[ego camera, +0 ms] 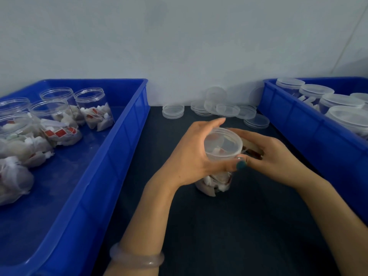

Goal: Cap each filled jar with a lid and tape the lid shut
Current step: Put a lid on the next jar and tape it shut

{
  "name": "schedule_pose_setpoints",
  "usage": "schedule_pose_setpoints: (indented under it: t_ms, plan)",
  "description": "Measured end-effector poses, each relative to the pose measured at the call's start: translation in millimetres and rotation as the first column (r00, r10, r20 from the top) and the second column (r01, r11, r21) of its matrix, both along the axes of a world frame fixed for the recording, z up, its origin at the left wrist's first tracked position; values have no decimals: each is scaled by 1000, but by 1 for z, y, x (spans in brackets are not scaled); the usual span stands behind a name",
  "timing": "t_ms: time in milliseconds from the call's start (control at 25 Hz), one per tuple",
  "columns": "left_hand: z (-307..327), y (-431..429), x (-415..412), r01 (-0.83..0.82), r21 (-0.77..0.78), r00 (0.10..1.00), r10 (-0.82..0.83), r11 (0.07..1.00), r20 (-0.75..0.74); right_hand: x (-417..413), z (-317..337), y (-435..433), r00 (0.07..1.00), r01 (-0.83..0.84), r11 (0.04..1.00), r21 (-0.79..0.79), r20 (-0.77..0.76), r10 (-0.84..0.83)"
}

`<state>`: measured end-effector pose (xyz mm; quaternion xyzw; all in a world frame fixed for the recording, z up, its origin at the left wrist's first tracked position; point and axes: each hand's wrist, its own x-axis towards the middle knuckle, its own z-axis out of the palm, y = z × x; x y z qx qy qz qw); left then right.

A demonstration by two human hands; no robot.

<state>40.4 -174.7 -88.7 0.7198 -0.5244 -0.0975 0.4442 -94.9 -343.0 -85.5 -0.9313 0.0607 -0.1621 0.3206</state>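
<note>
Left hand [191,154] cups the capped jar [217,183], right hand [278,158] pinches a tape roll [252,147]; a slack hold could skew the tape

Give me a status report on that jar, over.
Left hand grips the lidded jar. Right hand holds what looks like a tape roll at its rim. Spare lids lie behind, nothing blocking.
</note>
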Motion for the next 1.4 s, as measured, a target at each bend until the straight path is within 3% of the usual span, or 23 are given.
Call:
schedule_pose_setpoints:
  t_ms: [80,160,240,400,560,680,760,1080,1400]
  plan:
    - [4,1,-4,-101,72,980,87,992,179,0,0,0,1000,-6,1000,-30,-14,6]
    - [6,-2,-10,-248,71,881,194,966,432,-1,-1,-1,999,11,997,-79,-35,-14]
    - [8,-8,-17,-315,45,809,243,948,535,-1,-3,-3,995,12,992,-125,-95,-24]
    - [11,-14,-16,-303,38,852,253,952,457,-4,1,-9,988,-40,997,69,-146,50]
    - [12,-12,-13,-248,9,902,228,969,368,-5,4,-6,999,24,991,-128,-36,-28]
    - [15,-22,-20,-339,15,807,282,941,519,-3,0,-5,997,83,971,-226,23,-79]
    - [14,-29,-24,-383,26,764,301,923,571,-2,-2,-9,994,111,969,-222,38,-105]
    - [7,-34,-23,-384,-91,806,381,919,453,9,-20,-6,950,253,954,-158,225,-215]
    - [11,-42,-25,-441,-97,787,437,892,436,23,-26,6,845,479,837,-264,398,-358]
